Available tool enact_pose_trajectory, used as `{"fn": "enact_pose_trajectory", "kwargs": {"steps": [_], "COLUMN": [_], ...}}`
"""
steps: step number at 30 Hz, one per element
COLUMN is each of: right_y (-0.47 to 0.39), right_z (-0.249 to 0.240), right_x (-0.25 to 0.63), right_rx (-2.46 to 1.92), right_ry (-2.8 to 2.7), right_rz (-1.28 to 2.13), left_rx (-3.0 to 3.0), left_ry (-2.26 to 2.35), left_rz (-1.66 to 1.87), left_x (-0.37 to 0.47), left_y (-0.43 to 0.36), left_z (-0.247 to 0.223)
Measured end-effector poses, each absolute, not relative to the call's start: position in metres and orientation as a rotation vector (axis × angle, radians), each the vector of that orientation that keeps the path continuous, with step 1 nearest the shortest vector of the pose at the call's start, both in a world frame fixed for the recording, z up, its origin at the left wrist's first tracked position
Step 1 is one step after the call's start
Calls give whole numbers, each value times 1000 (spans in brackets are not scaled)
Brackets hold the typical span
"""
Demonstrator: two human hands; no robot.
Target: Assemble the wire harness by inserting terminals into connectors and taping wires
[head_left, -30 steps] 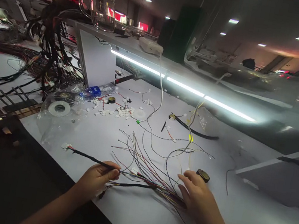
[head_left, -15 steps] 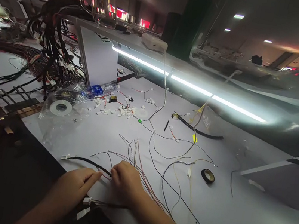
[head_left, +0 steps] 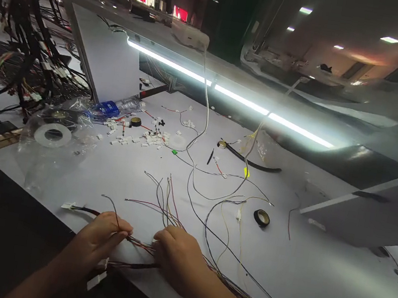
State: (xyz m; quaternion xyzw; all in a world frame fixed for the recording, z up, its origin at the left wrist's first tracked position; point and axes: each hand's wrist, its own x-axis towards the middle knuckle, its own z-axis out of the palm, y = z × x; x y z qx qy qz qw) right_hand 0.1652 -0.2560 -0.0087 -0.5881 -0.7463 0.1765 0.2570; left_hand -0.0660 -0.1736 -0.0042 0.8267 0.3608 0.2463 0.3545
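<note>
My left hand (head_left: pixel 104 237) pinches a bundle of thin wires (head_left: pixel 140 244) near the table's front edge. Out of its far side runs a dark cable ending in a white connector (head_left: pixel 68 206), and one loose wire end (head_left: pixel 109 200) rises over the fingers. Closed on the same bundle, just to the right, is my right hand (head_left: pixel 180 257); its fingertips are partly hidden. Beyond it, several bare wire ends (head_left: pixel 167 194) fan out on the table. Below the hands lies a second dark cable (head_left: pixel 133 265), with a white connector (head_left: pixel 97 281) near its left end.
A roll of black tape (head_left: pixel 261 218) lies to the right, among loose wires. Small white connectors (head_left: pixel 155 138), a plastic bottle (head_left: pixel 109 108) and a clear bag with a white-cored reel (head_left: pixel 53 135) are at the left. A light strip (head_left: pixel 240 99) hangs under the shelf.
My left hand, earlier with fingertips beside the black-sleeved cable, has closed on the wires. More of the wires show between my hands. The view has shifted, so the table things appear further left.
</note>
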Motion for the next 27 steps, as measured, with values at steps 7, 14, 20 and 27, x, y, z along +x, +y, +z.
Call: {"fn": "enact_pose_trajectory", "kwargs": {"steps": [7,14,20,27], "right_y": [-236,-219,-220,-245], "right_z": [19,21,18,6], "right_x": [219,223,224,247], "right_rx": [-1792,-1959,-1898,-1702], "right_ry": [-1828,-1993,-1963,-1582], "right_rz": [728,1033,1237,1522], "left_rx": [2318,2414,2409,2499], "left_ry": [578,564,574,799], "left_rz": [412,447,428,457], "left_x": [-67,-70,-67,-31], "left_y": [-169,-167,-168,-181], "left_z": [-4,-20,-14,27]}}
